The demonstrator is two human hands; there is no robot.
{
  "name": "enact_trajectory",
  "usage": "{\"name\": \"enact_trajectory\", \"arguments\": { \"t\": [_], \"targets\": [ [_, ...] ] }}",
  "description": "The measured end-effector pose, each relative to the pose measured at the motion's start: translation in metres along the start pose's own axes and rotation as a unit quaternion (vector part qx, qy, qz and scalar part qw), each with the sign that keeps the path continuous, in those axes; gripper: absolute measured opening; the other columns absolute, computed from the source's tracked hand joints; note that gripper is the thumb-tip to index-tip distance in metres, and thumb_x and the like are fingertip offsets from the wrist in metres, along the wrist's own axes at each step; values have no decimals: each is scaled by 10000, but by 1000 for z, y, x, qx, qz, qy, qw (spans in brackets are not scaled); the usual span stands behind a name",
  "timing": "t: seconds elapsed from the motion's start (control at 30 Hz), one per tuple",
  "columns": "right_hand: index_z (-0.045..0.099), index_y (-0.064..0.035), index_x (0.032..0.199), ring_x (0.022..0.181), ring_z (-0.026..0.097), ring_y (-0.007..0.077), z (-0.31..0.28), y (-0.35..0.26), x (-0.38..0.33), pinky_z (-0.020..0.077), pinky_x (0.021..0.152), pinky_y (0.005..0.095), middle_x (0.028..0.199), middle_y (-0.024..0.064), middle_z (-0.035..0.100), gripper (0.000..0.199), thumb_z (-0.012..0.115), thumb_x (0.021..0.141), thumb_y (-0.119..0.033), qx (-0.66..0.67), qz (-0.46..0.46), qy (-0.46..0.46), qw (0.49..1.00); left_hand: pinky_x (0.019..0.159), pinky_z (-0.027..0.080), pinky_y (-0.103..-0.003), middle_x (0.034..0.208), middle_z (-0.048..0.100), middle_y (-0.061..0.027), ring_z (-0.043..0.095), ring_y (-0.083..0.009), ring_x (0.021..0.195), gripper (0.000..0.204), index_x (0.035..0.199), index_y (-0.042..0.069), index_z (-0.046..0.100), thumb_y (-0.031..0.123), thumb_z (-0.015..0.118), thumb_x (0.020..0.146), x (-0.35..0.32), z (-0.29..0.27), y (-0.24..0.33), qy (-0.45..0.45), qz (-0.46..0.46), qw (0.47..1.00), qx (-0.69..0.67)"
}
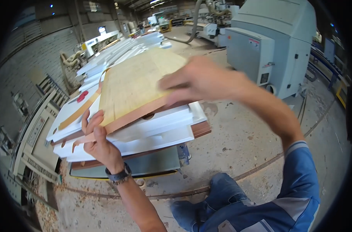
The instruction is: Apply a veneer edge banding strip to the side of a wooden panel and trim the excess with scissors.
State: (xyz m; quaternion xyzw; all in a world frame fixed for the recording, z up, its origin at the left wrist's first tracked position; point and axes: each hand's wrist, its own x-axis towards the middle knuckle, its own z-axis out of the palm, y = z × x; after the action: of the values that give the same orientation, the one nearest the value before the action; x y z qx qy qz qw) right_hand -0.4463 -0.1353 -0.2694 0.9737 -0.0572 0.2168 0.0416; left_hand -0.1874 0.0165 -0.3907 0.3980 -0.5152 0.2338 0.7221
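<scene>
Centre-left, our left hand pinches a reddish-brown strip along a pale-yellow wooden board; how far our blurred right hand grips, we cannot tell.

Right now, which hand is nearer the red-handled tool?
Left. The left hand is on the near side of the tool, at a corner of the board; the right hand is well right of both.

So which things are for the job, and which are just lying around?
Seem to be for the job:
wooden board, with the right hand at its near edge
brown strip along that edge, its end at the left hand
white panels underneath

Probably just around:
red-handled tool, untouched
wood shavings on the floor
grey machine cabinet
</scene>
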Motion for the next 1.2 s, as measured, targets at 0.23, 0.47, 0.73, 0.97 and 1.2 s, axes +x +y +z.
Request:
{"name": "enact_trajectory", "arguments": {
  "t": [0.23,0.47,0.73,0.97,1.2],
  "targets": [
    [734,-41,936,735,677,325,2,77,-31,472,1094,412,845,133,713,288,788,803,-291,58,-140,140,978,1144,283,-512,1086,717,-166,425,-368,1370,311,1010,0,722,292,618,988,1,4,-3,-2,-26,994,-105],
    [670,-51,680,643,651,348,51,-27,54,524,622,435,681,125,650,443,694,846,-461,43,-158,170,972,1215,-19,-516,1241,679,-172,267,-367,1490,583,1117,-54,694,348,273,1083,-3,8,2,-20,-34,989,-141],
    [678,-18,824,710,661,284,70,-56,73,523,605,380,789,106,671,276,791,796,-269,22,-149,199,968,1122,325,-425,1351,595,-182,358,-325,1426,334,1257,-46,638,52,642,939,-33,-2,16,54,-83,991,-92],
    [682,-37,992,821,716,272,73,-56,67,588,687,359,922,99,722,340,834,712,-155,-38,-158,225,961,929,412,-310,1090,630,-109,538,-206,1052,142,947,-41,693,10,773,841,-29,-9,12,102,-91,984,-113],
    [651,0,966,821,732,274,43,-38,26,617,743,369,938,125,720,330,771,663,-50,-78,-280,314,904,812,499,-354,967,674,-117,627,-283,948,272,936,9,718,-94,788,695,-18,-8,52,-78,140,986,43]
  ]
}}
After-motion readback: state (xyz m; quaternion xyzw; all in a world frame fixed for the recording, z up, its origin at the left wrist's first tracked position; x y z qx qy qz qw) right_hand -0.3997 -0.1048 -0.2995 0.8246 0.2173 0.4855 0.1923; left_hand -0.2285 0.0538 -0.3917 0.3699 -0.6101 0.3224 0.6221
